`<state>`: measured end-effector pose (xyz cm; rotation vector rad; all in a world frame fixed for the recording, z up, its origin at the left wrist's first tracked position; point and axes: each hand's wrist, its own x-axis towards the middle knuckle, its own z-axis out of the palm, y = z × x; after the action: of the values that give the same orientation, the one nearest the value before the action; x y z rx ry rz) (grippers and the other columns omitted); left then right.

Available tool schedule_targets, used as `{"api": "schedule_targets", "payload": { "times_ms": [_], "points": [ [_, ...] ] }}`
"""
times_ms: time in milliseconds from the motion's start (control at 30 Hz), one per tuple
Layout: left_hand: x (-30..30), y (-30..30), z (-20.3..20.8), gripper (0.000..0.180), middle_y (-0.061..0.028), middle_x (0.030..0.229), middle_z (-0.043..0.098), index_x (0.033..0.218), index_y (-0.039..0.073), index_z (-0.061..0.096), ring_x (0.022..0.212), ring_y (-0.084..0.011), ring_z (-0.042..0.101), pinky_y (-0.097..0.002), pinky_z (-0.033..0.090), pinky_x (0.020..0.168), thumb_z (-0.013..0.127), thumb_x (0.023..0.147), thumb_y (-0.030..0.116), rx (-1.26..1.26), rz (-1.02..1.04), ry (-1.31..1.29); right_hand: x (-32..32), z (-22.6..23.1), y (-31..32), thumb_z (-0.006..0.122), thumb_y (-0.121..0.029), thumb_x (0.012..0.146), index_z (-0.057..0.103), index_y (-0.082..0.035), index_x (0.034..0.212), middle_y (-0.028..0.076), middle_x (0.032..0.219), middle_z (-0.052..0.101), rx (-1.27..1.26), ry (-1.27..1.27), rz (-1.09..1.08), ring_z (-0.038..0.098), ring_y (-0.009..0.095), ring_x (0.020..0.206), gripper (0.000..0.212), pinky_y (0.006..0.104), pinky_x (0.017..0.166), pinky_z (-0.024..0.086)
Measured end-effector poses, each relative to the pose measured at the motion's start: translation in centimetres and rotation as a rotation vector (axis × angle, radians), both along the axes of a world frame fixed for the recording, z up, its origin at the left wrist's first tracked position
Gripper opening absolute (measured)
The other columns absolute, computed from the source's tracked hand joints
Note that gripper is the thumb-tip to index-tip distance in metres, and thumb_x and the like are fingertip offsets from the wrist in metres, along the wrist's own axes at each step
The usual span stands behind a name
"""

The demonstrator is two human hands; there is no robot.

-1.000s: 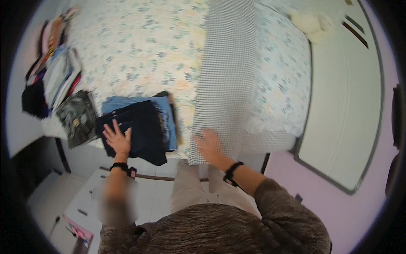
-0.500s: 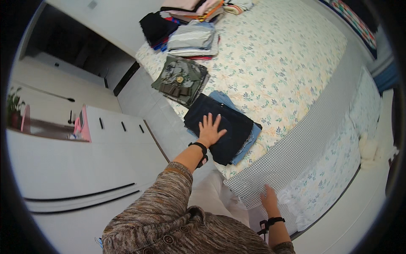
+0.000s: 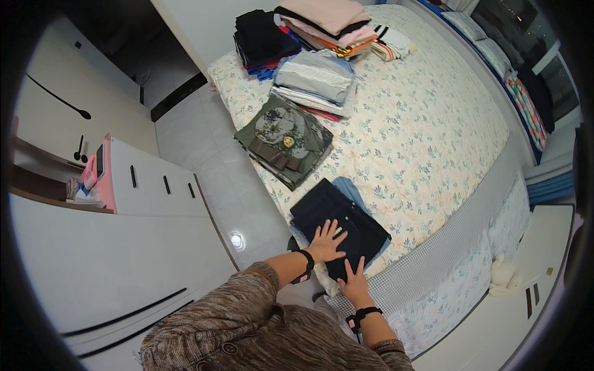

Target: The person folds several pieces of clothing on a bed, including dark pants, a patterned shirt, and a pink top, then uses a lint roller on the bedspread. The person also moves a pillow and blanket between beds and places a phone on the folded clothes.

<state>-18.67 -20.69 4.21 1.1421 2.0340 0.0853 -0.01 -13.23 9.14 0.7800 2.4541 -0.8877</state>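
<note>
A folded pair of dark navy trousers lies on top of light blue denim at the bed's near edge. My left hand rests flat on the trousers with its fingers spread. Just right of it and nearer to me, my right hand touches the trousers' near edge, fingers apart. Neither hand grips anything. Farther left along the same edge sits a folded stack of camouflage clothes, apart from the trousers.
Beyond stand a grey and white clothes stack, a black pile and a tall pink-topped pile. They all lie on the floral bedsheet. White cabinets flank the left, with tiled floor between.
My right hand has come from the checked bedding edge onto the dark trousers. My left hand stays flat on them. The view has shifted, showing more of the far piles.
</note>
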Motion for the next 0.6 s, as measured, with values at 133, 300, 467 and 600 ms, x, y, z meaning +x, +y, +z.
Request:
{"api": "schedule_targets", "payload": {
  "times_ms": [133, 300, 467, 600],
  "points": [
    [-4.5, -3.6, -0.5, 0.069, -0.0271, 0.149, 0.019, 0.138, 0.016, 0.043, 0.136, -0.0454, 0.021, -0.0477, 0.023, 0.110, 0.061, 0.080, 0.048, 0.247, -0.098, -0.191, -0.1, -1.5, 0.0, 0.071, -0.032, 0.077, 0.038, -0.017, 0.141, 0.029, 0.150, 0.007, 0.026, 0.128, 0.039, 0.052, 0.048, 0.110, 0.073, 0.0458, 0.086, 0.048],
    [-9.8, -8.6, -1.2, 0.039, -0.0179, 0.114, 0.056, 0.112, 0.002, 0.059, 0.110, -0.0359, 0.051, -0.0429, 0.041, 0.095, 0.061, 0.080, 0.024, 0.584, 0.334, -0.285, 0.6, -2.7, 1.3, 0.066, -0.029, 0.082, 0.042, -0.002, 0.135, 0.030, 0.146, 0.021, -0.113, 0.237, -0.203, 0.036, 0.044, 0.128, 0.064, 0.0437, 0.104, 0.035],
    [-12.5, -10.6, -1.7, 0.038, -0.0189, 0.107, 0.058, 0.113, -0.001, 0.057, 0.095, -0.0331, 0.059, -0.0385, 0.048, 0.083, 0.063, 0.081, 0.019, 0.538, 0.571, -0.276, -1.0, -3.3, 1.1, 0.066, -0.027, 0.082, 0.039, 0.001, 0.134, 0.027, 0.143, 0.029, -0.017, 0.127, -0.300, 0.037, 0.043, 0.127, 0.065, 0.0426, 0.107, 0.031],
    [-12.7, -11.3, -2.9, 0.042, -0.0180, 0.104, 0.060, 0.113, -0.003, 0.056, 0.095, -0.0307, 0.060, -0.0382, 0.049, 0.082, 0.065, 0.080, 0.021, 0.353, 0.571, -0.358, -1.7, -2.3, 0.4, 0.067, -0.024, 0.079, 0.037, -0.003, 0.137, 0.026, 0.141, 0.029, 0.002, 0.084, -0.323, 0.038, 0.044, 0.125, 0.068, 0.0429, 0.106, 0.033]
  ]
}}
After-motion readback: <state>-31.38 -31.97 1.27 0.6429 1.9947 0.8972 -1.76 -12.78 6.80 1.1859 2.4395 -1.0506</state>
